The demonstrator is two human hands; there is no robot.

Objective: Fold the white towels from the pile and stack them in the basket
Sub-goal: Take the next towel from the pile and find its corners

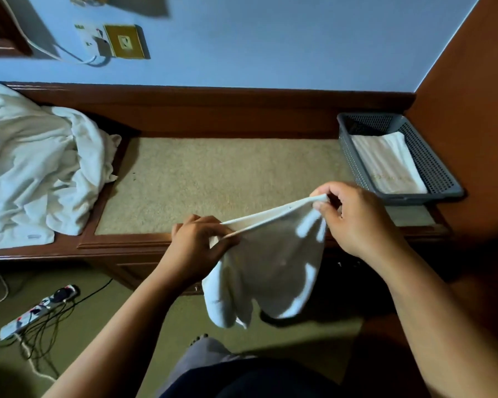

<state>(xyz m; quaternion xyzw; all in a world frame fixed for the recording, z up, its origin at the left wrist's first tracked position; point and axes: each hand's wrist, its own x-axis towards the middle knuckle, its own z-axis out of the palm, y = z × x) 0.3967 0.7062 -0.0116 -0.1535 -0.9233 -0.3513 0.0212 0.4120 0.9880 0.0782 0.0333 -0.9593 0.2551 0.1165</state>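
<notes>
Left hand (197, 248) and right hand (354, 216) each pinch one end of the top edge of a white towel (270, 268), holding it up in the air in front of me. On the left, my fingers curl round a bunched corner, with the cloth tucked against my palm. On the right, my thumb and fingertips nip the other corner, and this hand sits higher and further from me than the left. The edge runs taut between the two hands, slanting up to the right. Below it the towel hangs in loose, blurred folds over the front edge of the surface (213, 179).

That surface is a wooden top with a beige inset panel. At its left end lies the pile (32, 168) of crumpled white towels, spilling over the wooden frame. At its right end, against the orange-brown side wall, stands the grey perforated basket (434, 165). Inside it a folded towel (388, 162) lies flat, well apart from the one I hold.

Down on the green floor (127, 326), to my left, lies a power strip (38, 311) with dark cables trailing from it. On the blue wall (270, 38) above the surface I see a brass socket plate (124, 41) with a white plug and cord beside it.
</notes>
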